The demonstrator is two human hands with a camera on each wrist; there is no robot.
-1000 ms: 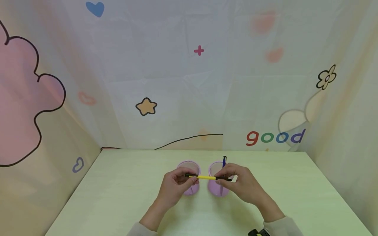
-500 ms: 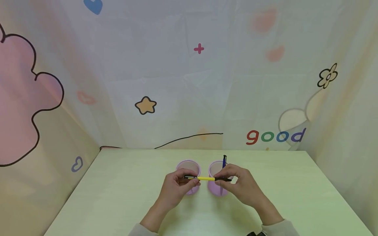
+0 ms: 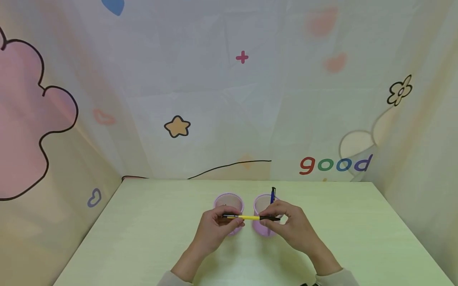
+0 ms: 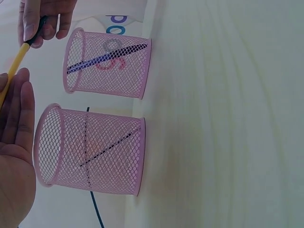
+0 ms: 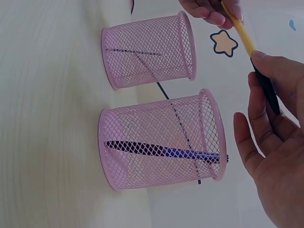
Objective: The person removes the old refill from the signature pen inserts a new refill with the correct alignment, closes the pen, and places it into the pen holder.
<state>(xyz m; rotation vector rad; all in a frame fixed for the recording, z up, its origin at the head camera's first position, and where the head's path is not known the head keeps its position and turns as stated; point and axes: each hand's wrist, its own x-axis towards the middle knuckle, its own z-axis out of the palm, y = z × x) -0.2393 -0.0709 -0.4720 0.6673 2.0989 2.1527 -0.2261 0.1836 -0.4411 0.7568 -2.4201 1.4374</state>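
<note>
Between both hands a yellow pen with black ends (image 3: 250, 217) lies level above the fronts of two pink mesh pen holders. My left hand (image 3: 209, 232) pinches its left end between thumb and fingers; my right hand (image 3: 297, 228) pinches the black right end, its tip poking out past the fingers. In the right pen holder (image 5: 161, 171) a blue and black pen (image 5: 183, 153) leans, its top above the rim. The left pen holder (image 4: 71, 156) has a thin dark stick (image 4: 109, 149) inside, of a kind I cannot tell.
The two holders stand upright side by side on a pale wood-grain table (image 3: 143, 238), a small gap between them. Behind and at both sides hangs a printed cloth (image 3: 214, 99) with a star, hearts and the word "good".
Both hands keep their pinch on the yellow pen and have sunk very slightly with it. The head view has tilted a little. The pen holders stay in place.
</note>
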